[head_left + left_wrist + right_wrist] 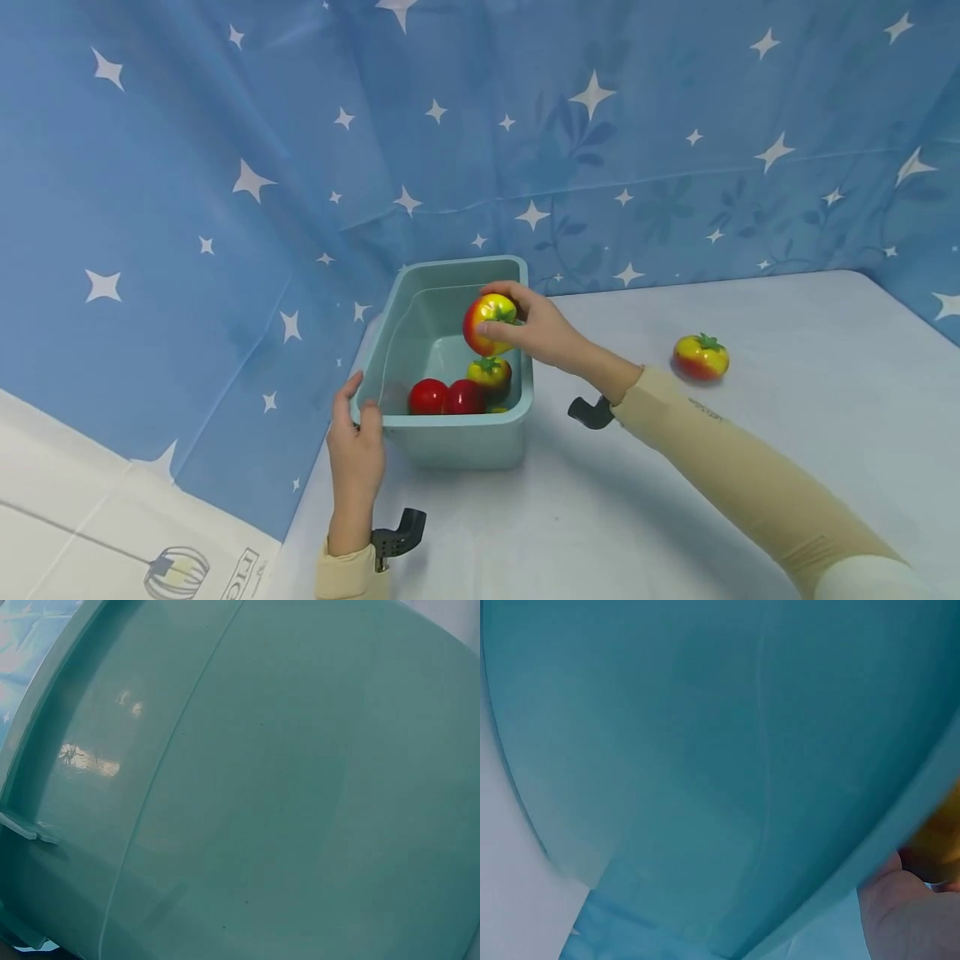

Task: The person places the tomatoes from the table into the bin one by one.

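My right hand (pixel 543 329) holds a red and yellow tomato (pixel 493 307) with a green leafy top, thumb on the near side, over the right side of a blue-green plastic bin (pixel 450 420). At the bin's near left corner, my left hand (pixel 357 457) grips the rim. Inside lie two round red fruits (pixel 428 397) and a yellow-green and dark red tomato (pixel 487 375); a sliver of something yellow shows behind the near rim. The bin's outer wall (pixel 255 780) fills the left wrist view. In the right wrist view, part of the held tomato (pixel 939 844) shows beyond the rim.
Another red and yellow tomato (pixel 701 358) lies on the white tabletop (pixel 600 508), right of the bin. A blue curtain (pixel 450 167) with white stars hangs behind the table and along its left. A printed cream sheet (pixel 112 508) is at the lower left.
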Demonstrator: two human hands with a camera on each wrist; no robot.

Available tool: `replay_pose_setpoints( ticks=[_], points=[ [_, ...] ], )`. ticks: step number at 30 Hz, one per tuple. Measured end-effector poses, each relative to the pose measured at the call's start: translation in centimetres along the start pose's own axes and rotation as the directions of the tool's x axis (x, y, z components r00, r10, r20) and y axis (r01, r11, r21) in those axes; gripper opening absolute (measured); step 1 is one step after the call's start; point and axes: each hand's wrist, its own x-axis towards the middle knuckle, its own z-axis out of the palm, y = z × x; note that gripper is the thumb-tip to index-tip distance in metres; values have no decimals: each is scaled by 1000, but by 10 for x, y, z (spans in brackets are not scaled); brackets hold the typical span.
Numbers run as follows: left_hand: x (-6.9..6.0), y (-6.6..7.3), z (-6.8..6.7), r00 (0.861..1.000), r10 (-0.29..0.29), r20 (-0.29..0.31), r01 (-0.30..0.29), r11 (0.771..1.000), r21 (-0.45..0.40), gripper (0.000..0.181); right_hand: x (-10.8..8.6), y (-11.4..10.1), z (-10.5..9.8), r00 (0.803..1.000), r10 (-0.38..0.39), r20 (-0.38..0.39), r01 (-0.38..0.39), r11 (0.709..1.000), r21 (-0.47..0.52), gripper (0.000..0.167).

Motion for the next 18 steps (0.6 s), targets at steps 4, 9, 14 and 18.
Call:
replay_pose_setpoints(
  ticks=[4,9,14,18],
  points=[
    [0,0,-1,1000,-9,-2,9,1000,-1,48,5,-1,11,999,-16,44,17,1000,-19,55],
    [0,0,-1,1000,-8,2,8,1000,-26,49,8,-3,21,994,-31,105,40,996,-84,57],
    [0,0,0,1000,-2,-3,2,999,-36,48,9,-3,28,986,-84,147,109,979,-170,53],
    [0,1,0,1000,2,-13,-2,1000,-29,47,10,0,30,984,-121,134,146,969,-199,48]
  ],
)
